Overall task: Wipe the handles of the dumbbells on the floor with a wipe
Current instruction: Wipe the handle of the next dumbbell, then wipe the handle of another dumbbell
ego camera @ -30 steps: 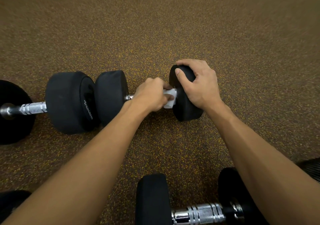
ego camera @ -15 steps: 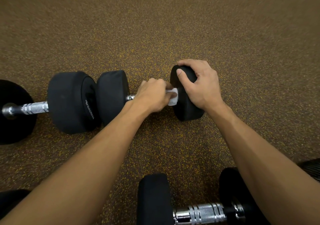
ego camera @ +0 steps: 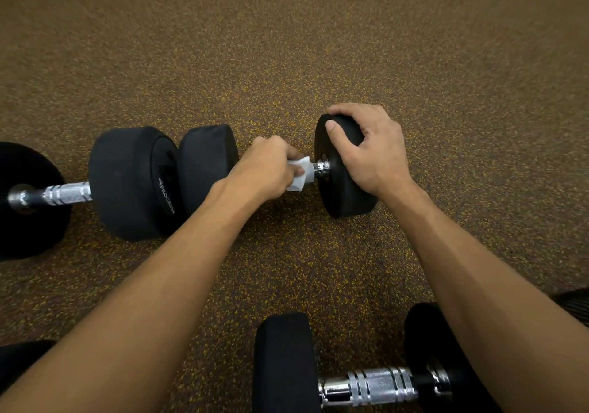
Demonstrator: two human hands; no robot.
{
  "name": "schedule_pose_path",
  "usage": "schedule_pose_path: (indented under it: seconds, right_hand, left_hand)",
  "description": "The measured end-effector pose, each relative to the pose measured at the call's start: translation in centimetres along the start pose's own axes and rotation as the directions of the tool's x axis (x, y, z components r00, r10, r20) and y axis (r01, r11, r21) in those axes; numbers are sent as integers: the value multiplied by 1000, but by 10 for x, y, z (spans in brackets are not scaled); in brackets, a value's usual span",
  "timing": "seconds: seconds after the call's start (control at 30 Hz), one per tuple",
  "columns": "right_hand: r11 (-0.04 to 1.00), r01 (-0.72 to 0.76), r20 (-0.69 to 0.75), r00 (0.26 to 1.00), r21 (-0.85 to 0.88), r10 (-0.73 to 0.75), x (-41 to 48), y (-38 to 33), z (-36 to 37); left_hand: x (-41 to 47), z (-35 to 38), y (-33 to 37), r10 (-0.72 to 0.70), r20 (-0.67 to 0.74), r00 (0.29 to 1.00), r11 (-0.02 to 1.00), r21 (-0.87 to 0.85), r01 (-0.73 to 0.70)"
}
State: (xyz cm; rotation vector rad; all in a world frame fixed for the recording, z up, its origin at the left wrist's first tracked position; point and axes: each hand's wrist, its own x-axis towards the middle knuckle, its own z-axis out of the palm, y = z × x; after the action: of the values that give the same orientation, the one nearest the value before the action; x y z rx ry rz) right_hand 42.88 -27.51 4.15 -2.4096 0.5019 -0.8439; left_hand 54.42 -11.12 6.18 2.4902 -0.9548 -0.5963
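A: Where is the wipe?

B: The white wipe (ego camera: 299, 177) is on the handle (ego camera: 320, 167) of the middle dumbbell (ego camera: 207, 164), wrapped round the bar close to that dumbbell's right-hand weight (ego camera: 341, 189). A short bare stretch of chrome shows between the wipe and the weight.

A: And the person's hands?

B: The left hand (ego camera: 267, 165) is curled round the handle with the wipe caught under its fingers, so it grasps cloth and bar together. The right hand (ego camera: 373, 154) lies over the top of the right-hand weight. Its thumb is on the handle side and its fingers are bent over the rim, so it grips that weight.

A: What lies around the middle dumbbell?

B: It rests on a brown floor (ego camera: 287, 46) flecked with yellow. A second dumbbell (ego camera: 134, 183) lies in line with it on its left. Their black weights are touching or nearly so; which of the two cannot be told. The second dumbbell's knurled bar (ego camera: 65, 193) is bare. A third dumbbell (ego camera: 283, 365) lies nearer the person than the middle one, roughly parallel to it and partly hidden under the right forearm. Its chrome grip (ego camera: 373, 387) is uncovered.
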Motion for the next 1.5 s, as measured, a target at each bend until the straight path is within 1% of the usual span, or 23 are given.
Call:
schedule_pose_path:
  seconds: [0.27, 0.37, 0.47, 0.5, 0.63, 0.73, 0.8, 0.87, 0.93, 1.0, 1.03, 1.1, 1.2, 1.27, 1.33, 1.5]
  right_hand:
    - [1000, -4, 3, 1000, 11, 4, 1, 0, 0]
    - [1000, -24, 16, 1000, 7, 24, 2, -1, 0]
    - [999, -34, 39, 999, 10, 34, 4, -3, -2]
    - [999, -37, 50, 998, 12, 36, 5, -3, -3]
    - [999, -51, 116, 992, -12, 52, 5, -4, -6]
    - [998, -62, 185, 981, -26, 66, 6, -7, -11]
    - [998, -62, 225, 972, -29, 67, 10, -12, -16]
    - [996, -78, 266, 960, -41, 87, 13, -15, -20]
    - [992, -88, 298, 948, -86, 110, 14, -21, -23]
    - [983, -92, 303, 943, -161, 138, 16, -27, -24]
    - [979, -96, 283, 948, -182, 146, 17, -36, -23]
    - [980, -110, 232, 961, -164, 147, 20, -59, -19]
    - [995, -84, 199, 976, -53, 93, 25, -116, -7]
    - [999, -38, 204, 979, 28, 31, 29, -155, 6]
    - [993, -4, 219, 975, 119, -23, 33, -196, 25]
    - [953, -32, 327, 942, 300, -71, 39, -283, 80]
  left_hand:
    - [0, 22, 10, 55, -81, 995, 999, 7, -54]
    - [0, 32, 11, 73, -129, 989, 995, -64, -82]
    - [-3, 32, 7, 69, -210, 975, 979, -175, -107]
    - [-6, 29, 7, 64, -226, 972, 974, -197, -110]
    - [-25, 15, 10, 73, -264, 962, 977, -176, -123]
    - [-46, -2, 8, 100, -316, 944, 960, -218, -174]
    - [-60, -19, 3, 149, -357, 922, 956, -188, -227]
    - [-73, -36, -3, 178, -388, 904, 958, -142, -250]
    - [-86, -54, -11, 165, -410, 897, 962, -135, -239]
    - [-95, -72, -20, 118, -423, 899, 969, -151, -198]
    - [-102, -83, -28, 90, -431, 898, 972, -157, -172]
    - [-112, -101, -43, 33, -459, 888, 975, -180, -129]
    - [-126, -126, -70, -62, -510, 858, 949, -297, -108]
    - [-132, -139, -90, -125, -527, 841, 925, -369, -94]
    - [-138, -152, -114, -164, -552, 818, 915, -394, -82]
    - [-145, -183, -170, -219, -577, 787, 885, -456, -89]
